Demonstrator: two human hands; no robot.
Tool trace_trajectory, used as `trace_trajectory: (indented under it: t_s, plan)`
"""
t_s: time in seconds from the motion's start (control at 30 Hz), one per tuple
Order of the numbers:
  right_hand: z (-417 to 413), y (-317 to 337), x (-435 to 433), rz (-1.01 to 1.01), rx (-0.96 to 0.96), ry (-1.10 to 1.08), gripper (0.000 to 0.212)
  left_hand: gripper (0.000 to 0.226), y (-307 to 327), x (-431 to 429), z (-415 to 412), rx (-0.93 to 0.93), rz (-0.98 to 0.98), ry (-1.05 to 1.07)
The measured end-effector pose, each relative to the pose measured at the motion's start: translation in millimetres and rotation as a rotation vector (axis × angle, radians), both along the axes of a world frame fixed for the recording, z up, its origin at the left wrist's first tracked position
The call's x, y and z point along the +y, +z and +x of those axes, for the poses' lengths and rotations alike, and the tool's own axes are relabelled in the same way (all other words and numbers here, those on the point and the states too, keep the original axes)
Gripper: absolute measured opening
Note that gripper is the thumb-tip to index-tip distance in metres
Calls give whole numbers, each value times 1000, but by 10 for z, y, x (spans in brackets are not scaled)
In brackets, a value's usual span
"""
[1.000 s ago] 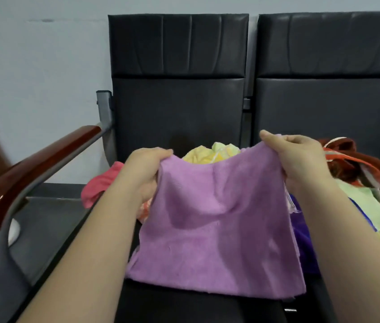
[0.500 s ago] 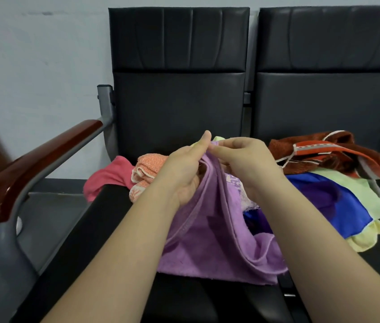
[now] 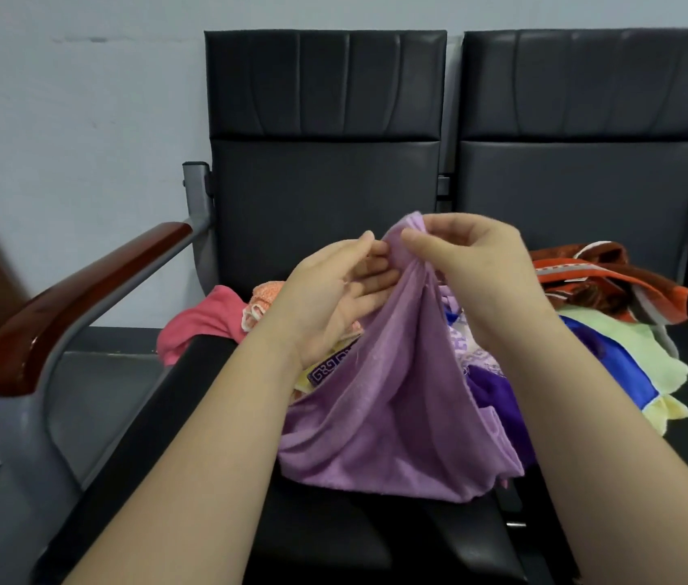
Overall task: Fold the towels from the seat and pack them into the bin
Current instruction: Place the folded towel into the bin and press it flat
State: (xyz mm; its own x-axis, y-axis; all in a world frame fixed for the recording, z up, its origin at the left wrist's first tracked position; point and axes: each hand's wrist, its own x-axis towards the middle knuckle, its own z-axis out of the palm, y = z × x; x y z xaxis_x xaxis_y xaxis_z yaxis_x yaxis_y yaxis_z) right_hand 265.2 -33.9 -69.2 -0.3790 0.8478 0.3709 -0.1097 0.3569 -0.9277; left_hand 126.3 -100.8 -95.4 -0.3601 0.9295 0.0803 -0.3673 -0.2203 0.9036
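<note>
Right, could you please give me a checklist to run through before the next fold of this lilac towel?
1. Top corners held together: ok; left hand and right hand pinch the lilac towel at its top.
2. Edges lined up: not ok; it hangs bunched, bottom edge uneven.
3. Bare seat to lay it on: ok, in front of the pile.
4. Towel free of the pile: cannot tell; it drapes against it.
5. Bin ready: cannot tell; not in view.
</note>
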Motion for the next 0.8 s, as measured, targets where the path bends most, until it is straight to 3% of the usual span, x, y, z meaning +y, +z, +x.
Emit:
trace_trajectory:
  t_s: [0.07, 0.13, 0.2, 0.23, 0.37, 0.43, 0.6, 0.8]
  plan:
    - [57, 72, 18, -17, 68, 54, 15, 36, -49, 17, -73, 97, -56, 138]
    - [124, 146, 16, -45, 153, 158, 18, 75, -134, 23, -141, 198, -154, 192]
    - [196, 222, 9, -68, 226, 260, 19, 112, -214, 37, -195, 143, -215, 111]
    - [224, 258, 7, -74, 251, 297, 18, 114, -249, 51, -216, 90, -212, 44]
    - [311, 336, 41, -94, 331, 406, 20, 59, -329, 101, -259, 90, -111, -245]
    - [345, 351, 74, -100, 338, 439, 22, 51, -338, 118, -265, 14, -41, -292]
    - [418, 341, 195, -91, 359, 370, 21, 56, -121, 89, -315, -2, 48, -93]
    - [465, 393, 220, -31, 371, 325, 35, 22, 307, -197, -332, 373, 203, 219]
